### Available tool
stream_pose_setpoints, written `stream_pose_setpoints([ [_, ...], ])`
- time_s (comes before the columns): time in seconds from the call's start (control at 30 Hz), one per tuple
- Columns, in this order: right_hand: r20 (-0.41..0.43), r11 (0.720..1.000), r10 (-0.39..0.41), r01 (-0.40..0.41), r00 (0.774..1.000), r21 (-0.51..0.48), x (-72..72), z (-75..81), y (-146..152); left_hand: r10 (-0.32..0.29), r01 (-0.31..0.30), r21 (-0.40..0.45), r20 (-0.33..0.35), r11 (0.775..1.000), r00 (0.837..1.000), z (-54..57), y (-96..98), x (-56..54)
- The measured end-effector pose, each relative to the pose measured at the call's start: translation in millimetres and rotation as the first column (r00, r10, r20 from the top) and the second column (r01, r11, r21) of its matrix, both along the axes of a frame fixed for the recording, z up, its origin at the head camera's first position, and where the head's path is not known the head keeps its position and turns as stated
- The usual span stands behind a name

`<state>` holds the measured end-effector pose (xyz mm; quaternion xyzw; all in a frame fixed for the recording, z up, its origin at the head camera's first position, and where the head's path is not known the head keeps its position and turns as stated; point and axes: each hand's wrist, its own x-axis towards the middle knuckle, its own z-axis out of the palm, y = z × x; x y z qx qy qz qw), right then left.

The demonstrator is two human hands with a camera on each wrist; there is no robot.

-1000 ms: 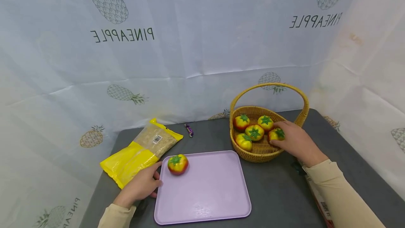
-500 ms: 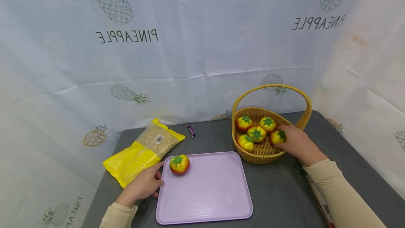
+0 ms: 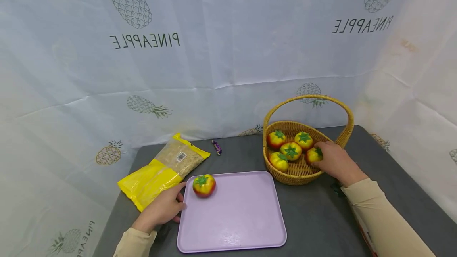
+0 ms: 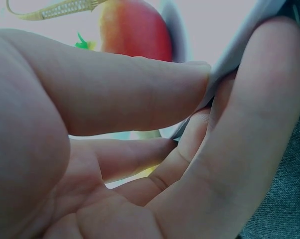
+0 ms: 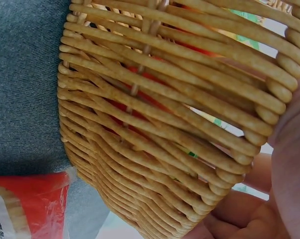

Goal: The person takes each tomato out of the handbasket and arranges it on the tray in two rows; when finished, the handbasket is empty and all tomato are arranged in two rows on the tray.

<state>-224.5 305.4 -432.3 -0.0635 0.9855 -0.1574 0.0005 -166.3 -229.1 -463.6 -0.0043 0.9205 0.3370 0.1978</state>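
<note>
In the head view my left hand [image 3: 162, 208] is at the left edge of a lilac tray [image 3: 242, 213]. The left wrist view shows its thumb [image 4: 140, 94] on the tray rim and fingers below, pinching the edge. One red-and-yellow tomato [image 3: 204, 185] with a green leafy top sits in the tray's far left corner. My right hand [image 3: 335, 162] reaches over the right rim of a wicker basket [image 3: 296, 179], its fingers around a tomato [image 3: 312, 156] inside. Several similar tomatoes [image 3: 290, 151] lie beside it. The basket wall [image 5: 160, 114] hides most of that grip in the right wrist view.
Left of the tray lies a yellow bag of grain-like contents [image 3: 164, 169]. A small purple-wrapped item [image 3: 216, 147] is near the back edge. The basket's tall handle [image 3: 310, 96] arches above it. A red package [image 5: 35, 204] lies near the right forearm.
The whole head view shifts slightly right as the camera turns. Both hands stay where they were, the left at the tray edge and the right at the tomato in the basket.
</note>
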Motion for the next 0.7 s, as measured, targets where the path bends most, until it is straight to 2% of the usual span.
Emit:
stream_pose_setpoints([
  [0.27,-0.013,1.0,0.007,-0.007,1.0,0.009,2.9,6.5,-1,-0.002,0.002,-0.006,-0.002,1.0,1.0,1.5,1.1,0.2],
  [0.47,-0.058,1.0,-0.002,0.002,0.998,0.009,9.6,21.3,-4,-0.003,0.003,-0.012,-0.008,1.0,1.0,0.7,2.5,-1.0],
  [0.7,-0.075,1.0,0.022,-0.02,0.997,0.021,16.5,40.4,-24,-0.006,0.006,-0.002,-0.011,1.0,1.0,2.6,1.8,1.1],
])
